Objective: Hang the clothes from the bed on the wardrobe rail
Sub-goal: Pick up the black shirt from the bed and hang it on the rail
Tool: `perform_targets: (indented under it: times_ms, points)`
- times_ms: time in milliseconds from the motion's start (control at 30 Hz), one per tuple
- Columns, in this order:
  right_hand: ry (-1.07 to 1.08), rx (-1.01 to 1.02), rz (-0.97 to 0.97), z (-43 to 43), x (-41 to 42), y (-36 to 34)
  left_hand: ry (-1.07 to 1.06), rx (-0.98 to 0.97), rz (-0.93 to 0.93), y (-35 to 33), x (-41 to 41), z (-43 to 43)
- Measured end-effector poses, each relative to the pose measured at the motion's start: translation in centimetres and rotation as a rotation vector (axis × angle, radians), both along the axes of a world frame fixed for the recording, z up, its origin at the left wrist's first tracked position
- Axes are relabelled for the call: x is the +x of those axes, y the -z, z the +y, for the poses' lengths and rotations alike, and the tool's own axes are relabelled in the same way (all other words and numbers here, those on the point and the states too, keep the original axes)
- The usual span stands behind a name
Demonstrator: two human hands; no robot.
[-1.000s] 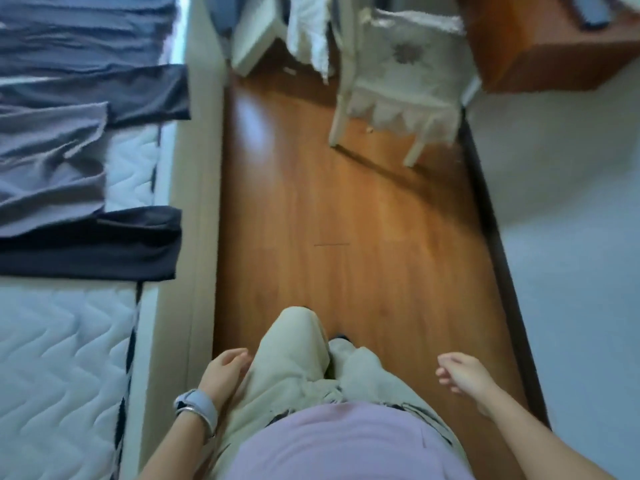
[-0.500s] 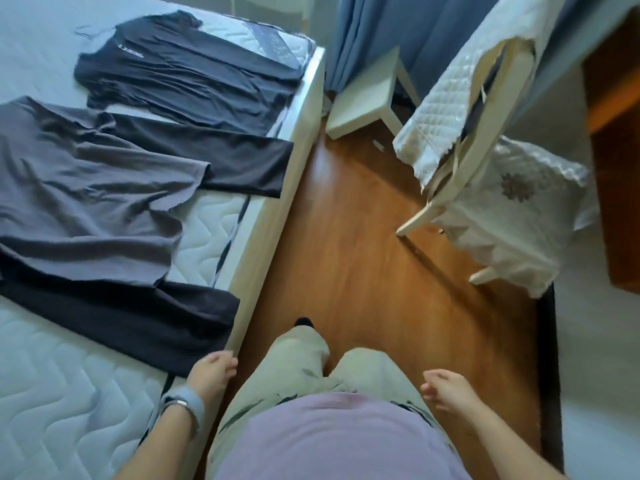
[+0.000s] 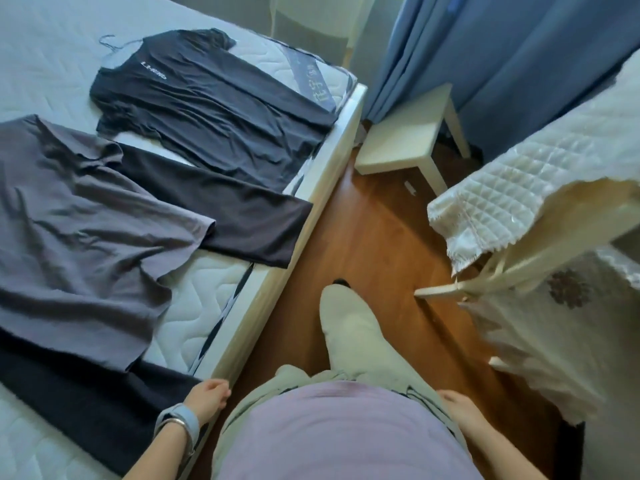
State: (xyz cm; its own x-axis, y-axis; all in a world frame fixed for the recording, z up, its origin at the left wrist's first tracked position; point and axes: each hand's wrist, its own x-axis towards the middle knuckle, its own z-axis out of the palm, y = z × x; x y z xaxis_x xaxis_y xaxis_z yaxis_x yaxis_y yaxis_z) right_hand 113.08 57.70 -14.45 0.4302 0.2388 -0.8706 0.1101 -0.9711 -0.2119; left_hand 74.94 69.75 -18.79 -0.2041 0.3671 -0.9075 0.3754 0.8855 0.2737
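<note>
Brown wooden floor (image 3: 374, 244), blue curtain (image 3: 519, 46) hanging at far side, low white stool (image 3: 405, 133) standing in front of curtain, cream chair frame (image 3: 561, 230) at right, quilted white cover (image 3: 519, 174) draped over its back, embroidered seat cover (image 3: 561, 327) with grey flower motif, small white scrap (image 3: 409, 187) on floor beside stool leg

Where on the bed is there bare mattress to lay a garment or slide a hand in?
Free: the quilted patch bordered by grey shirt, middle black garment, near black garment and bed edge; also mattress far left, beyond the logo T-shirt. Crowded: where the grey shirt overlaps both black garments.
</note>
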Motion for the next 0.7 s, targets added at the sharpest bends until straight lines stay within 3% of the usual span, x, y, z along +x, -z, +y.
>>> perform_targets:
  times_ms: [200,333,500,700]
  points:
    - [-0.082,-0.03,0.005,13.9,9.5,-0.3,-0.192,-0.009,-0.024,-0.5,7.8,8.3]
    - [-0.04,0.134,0.028,26.3,12.5,-2.5,-0.273,0.123,-0.087,-2.9,12.1,15.4]
    - [-0.158,0.282,0.065,38.8,12.8,-3.3,-0.362,0.135,-0.062,-3.6,14.0,22.3]
    - [-0.277,0.119,0.089,44.6,12.5,-2.5,-0.446,-0.02,-0.055,-2.5,13.8,28.9]
